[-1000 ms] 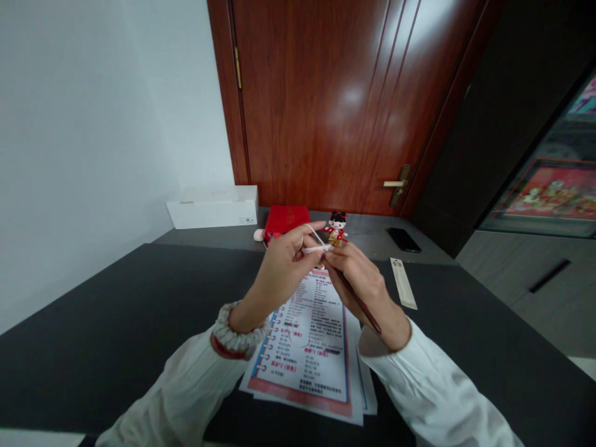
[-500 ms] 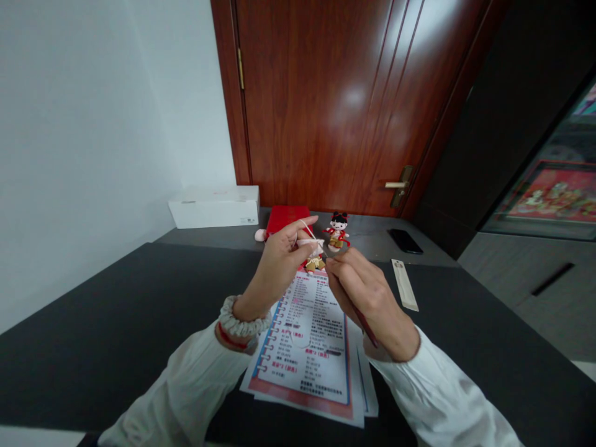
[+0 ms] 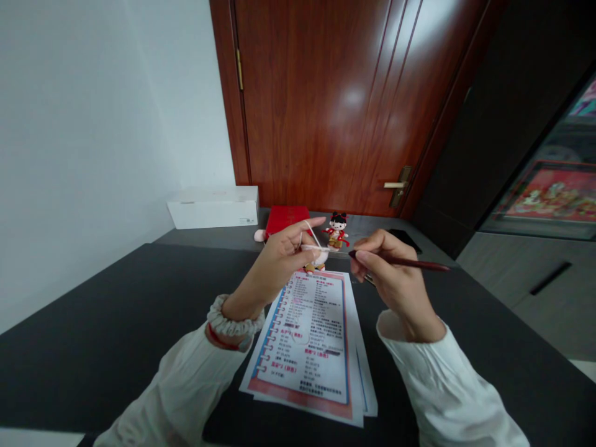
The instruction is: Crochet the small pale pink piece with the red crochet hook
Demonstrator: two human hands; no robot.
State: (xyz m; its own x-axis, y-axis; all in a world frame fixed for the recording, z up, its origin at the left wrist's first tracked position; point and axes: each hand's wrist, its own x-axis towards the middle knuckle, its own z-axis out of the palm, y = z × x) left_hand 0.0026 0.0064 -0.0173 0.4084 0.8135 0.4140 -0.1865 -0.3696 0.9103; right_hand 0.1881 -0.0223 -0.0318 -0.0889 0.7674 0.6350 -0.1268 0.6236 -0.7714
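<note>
**Inspector:** State of the hands?

**Assistant:** Apart. The left hand (image 3: 272,264) pinches a small pale yarn piece (image 3: 313,250) between thumb and fingers, just above the top edge of the printed sheets (image 3: 302,366). A thin white thread (image 3: 311,234) runs up across the fingers. The right hand (image 3: 395,276) grips a slim dark-red stick (image 3: 405,259) the way one holds a pen.

**Inspector:** Handling?

**Assistant:** Light and soft, apt to slip or squash (thread this fine would snag easily). Best taken by its thick middle, not by the thread.

**Inspector:** Change from the earlier frame?

**Assistant:** The right hand has moved right, away from the left. The stick, which pointed back toward the wrist, now lies nearly level, its far end pointing right, below and right of the small doll (image 3: 338,231).
</note>
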